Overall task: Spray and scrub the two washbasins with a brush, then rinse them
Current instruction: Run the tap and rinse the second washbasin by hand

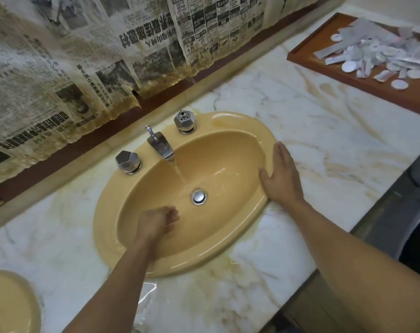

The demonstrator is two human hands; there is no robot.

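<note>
A yellow oval washbasin [228, 140] is set in the marble counter at the centre. Water runs from its chrome faucet [161, 145] down toward the drain plug [199, 197]. My left hand [156, 222] is inside the bowl near the front wall, fingers together against the wet surface, holding nothing. My right hand [282, 176] lies flat with straight fingers on the basin's right rim. A second yellow washbasin [9, 304] shows partly at the bottom left corner. No brush or spray bottle is in view.
Two faceted chrome tap knobs [128, 162] [185, 121] flank the faucet. Stained newspaper [60, 68] covers the wall behind. A wooden tray [324, 66] of small white sachets and lids sits at the back right. The counter edge [362, 219] drops off on the right.
</note>
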